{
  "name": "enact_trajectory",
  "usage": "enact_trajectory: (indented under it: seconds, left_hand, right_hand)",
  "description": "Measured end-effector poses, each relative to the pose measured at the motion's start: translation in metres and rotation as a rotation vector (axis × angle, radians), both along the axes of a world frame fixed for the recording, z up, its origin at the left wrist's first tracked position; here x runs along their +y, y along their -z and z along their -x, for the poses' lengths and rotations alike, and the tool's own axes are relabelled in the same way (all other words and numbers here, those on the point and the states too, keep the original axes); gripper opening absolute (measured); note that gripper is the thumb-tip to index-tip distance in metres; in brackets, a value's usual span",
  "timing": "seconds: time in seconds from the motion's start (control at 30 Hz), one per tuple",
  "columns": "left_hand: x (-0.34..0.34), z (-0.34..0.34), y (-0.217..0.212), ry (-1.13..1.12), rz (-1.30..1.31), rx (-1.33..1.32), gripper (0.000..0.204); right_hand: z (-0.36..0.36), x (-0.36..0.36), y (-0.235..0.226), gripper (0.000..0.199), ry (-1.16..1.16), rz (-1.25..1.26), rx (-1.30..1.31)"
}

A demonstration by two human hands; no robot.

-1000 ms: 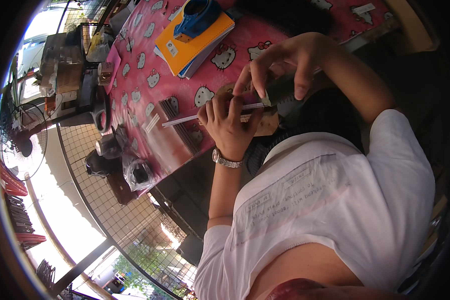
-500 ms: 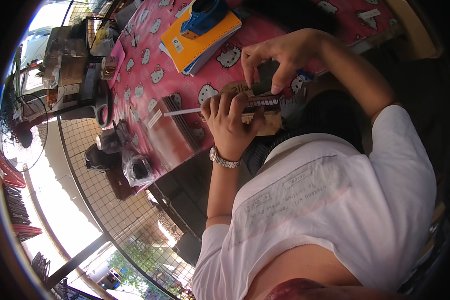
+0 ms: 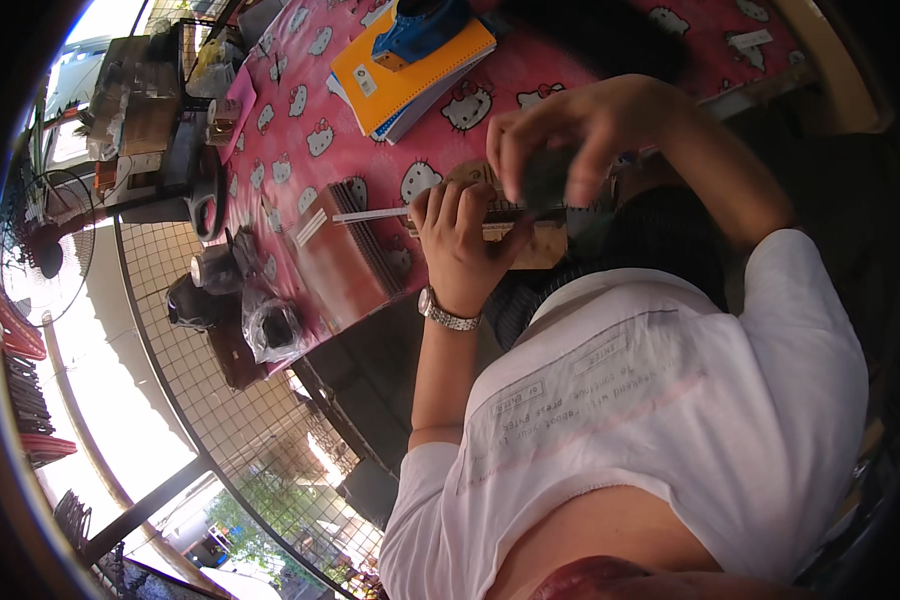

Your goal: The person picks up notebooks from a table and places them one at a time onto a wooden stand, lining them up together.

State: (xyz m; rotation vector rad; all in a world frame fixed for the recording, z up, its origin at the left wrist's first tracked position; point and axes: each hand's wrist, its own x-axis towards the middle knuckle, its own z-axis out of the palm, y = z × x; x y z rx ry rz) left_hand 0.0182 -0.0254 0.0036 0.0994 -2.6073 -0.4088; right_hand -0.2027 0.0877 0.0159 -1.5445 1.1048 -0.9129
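Observation:
My left hand (image 3: 460, 232), a metal watch on its wrist, rests with bent fingers over a narrow white strip (image 3: 370, 214) and the brown cardboard-like piece (image 3: 540, 247) at the table's near edge. The strip's left end sticks out past my fingers. Above and to the right, my right hand (image 3: 580, 140) is curled, blurred by motion, with a dark flat piece (image 3: 547, 178) between thumb and fingers. Beneath it, the far end of the strip is hidden. A brown spiral-bound notebook (image 3: 340, 265) lies left of my left hand.
Farther back lie an orange notebook (image 3: 405, 80) on other pads and a blue tape dispenser (image 3: 422, 30). Plastic-wrapped items (image 3: 270, 328) sit at the table's left edge. A dark object (image 3: 595, 35) is at the back. A fan (image 3: 50, 245) stands far left.
My right hand has moved slightly down with the dark flat piece, now blurred and covering more of the strip. The left hand stays almost in place.

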Motion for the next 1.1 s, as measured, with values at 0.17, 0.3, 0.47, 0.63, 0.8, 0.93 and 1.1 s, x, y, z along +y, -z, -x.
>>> enact_trajectory:
  seconds: [0.17, 0.3, 0.47, 0.63, 0.8, 0.93, 1.1]
  left_hand:
    - [0.0, -0.003, 0.005, -0.068, -0.084, 0.054, 0.045]
    - [-0.005, -0.003, -0.003, -0.208, 0.056, 0.036, 0.047]
    - [-0.031, -0.015, -0.002, -0.213, 0.103, 0.036, 0.038]
    - [-0.04, -0.016, 0.002, -0.197, 0.059, 0.036, 0.037]
    - [-0.04, -0.019, 0.001, -0.194, 0.036, 0.017, 0.04]
    - [-0.042, -0.021, 0.006, -0.203, 0.027, 0.065, 0.042]
    - [-0.051, -0.024, 0.001, -0.336, 0.022, 0.058, 0.045]
  right_hand:
    - [-0.002, -0.004, 0.006, 0.05, -0.115, -0.056, -0.381]
    - [0.002, -0.019, 0.008, 0.05, 0.034, 0.071, -0.005]
    - [-0.009, -0.043, 0.012, 0.049, -0.05, 0.109, -0.277]
    - [-0.009, -0.054, 0.005, 0.054, 0.062, 0.06, 0.092]
    - [-0.011, -0.064, 0.016, 0.056, 0.043, 0.102, 0.223]
    - [-0.016, -0.067, 0.009, 0.047, -0.293, 0.021, -0.722]
    - [-0.015, -0.084, 0.015, 0.05, -0.251, -0.015, -0.525]
